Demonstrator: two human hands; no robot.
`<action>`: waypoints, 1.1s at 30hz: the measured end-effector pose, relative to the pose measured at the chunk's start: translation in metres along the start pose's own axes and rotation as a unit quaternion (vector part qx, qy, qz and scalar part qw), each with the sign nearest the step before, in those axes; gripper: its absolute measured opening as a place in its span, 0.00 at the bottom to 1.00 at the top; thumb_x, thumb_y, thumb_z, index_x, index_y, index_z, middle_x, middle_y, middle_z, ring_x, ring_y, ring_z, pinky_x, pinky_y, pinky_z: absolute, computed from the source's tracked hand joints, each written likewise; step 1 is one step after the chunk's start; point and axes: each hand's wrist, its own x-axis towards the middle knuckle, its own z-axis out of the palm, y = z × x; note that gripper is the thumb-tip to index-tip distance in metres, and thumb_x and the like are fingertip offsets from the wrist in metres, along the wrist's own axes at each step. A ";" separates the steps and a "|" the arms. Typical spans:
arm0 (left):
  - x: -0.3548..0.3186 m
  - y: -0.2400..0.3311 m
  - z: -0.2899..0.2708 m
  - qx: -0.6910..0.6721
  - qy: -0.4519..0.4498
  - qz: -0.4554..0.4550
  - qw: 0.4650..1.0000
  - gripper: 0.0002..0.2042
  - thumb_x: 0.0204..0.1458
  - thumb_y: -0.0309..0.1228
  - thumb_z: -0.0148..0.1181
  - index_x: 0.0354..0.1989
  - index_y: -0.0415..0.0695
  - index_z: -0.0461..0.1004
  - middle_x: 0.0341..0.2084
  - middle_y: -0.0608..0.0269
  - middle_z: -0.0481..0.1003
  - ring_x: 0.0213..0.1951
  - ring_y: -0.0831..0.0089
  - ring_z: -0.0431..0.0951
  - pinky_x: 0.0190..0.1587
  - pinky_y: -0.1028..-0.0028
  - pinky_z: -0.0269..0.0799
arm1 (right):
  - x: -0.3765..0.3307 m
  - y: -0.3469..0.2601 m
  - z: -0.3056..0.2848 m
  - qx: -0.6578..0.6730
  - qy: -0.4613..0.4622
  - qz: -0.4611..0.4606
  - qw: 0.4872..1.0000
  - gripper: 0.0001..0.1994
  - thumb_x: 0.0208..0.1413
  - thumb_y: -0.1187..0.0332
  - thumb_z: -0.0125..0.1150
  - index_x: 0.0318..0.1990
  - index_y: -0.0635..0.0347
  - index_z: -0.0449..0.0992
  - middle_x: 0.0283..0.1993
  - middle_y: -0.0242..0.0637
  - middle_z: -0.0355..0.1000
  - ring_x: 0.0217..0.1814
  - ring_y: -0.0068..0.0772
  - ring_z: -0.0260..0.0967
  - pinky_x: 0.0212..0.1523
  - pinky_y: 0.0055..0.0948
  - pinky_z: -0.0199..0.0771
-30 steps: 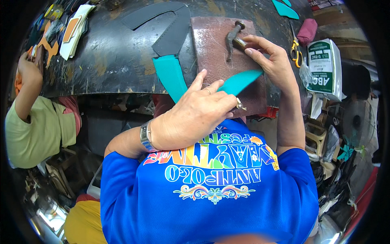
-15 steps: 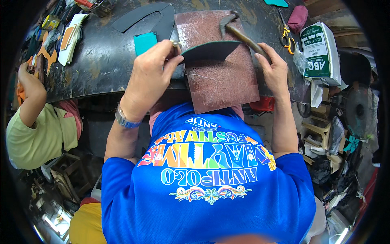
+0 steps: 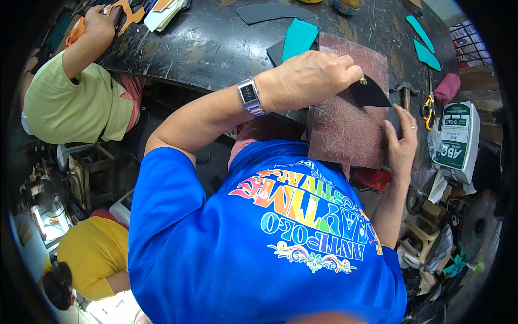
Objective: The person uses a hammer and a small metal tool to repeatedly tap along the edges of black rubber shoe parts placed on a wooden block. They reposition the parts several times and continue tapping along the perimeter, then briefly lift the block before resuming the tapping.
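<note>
My left hand (image 3: 310, 78) is closed at the left end of a black curved sheet piece (image 3: 371, 93); its fingertips are partly hidden. A small brass-coloured tip (image 3: 363, 80) shows at its fingers, too small to name. At the piece's pointed right end is my right hand (image 3: 402, 135), thumb and fingers apart, fingertips by the edge. Below the piece lies a reddish-brown rough board (image 3: 345, 132), jutting past the table edge, with a loose pale thread (image 3: 341, 128) on it. A hammer (image 3: 406, 96) rests on the table just beyond my right hand.
The dark table (image 3: 216, 51) holds teal pieces (image 3: 300, 40), a black curved cutout (image 3: 275, 13), yellow-handled scissors (image 3: 428, 112), a maroon pouch (image 3: 447, 89) and a green-and-white packet (image 3: 456, 137). A person in a light green shirt (image 3: 75, 102) works at the left.
My right hand has let go of the hammer, which now lies on the table, and has come to the black piece's right end. My left arm now reaches across further; the view has shifted.
</note>
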 end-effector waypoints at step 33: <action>0.018 -0.026 0.001 -0.165 0.278 -0.014 0.946 0.07 0.53 0.25 0.65 0.36 0.39 0.74 0.30 0.52 0.75 0.34 0.55 0.80 0.35 0.66 0.76 | -0.003 -0.045 0.018 0.130 0.068 0.031 0.989 0.17 0.60 0.73 0.63 0.56 0.63 0.75 0.52 0.42 0.72 0.53 0.35 0.72 0.53 0.32 0.73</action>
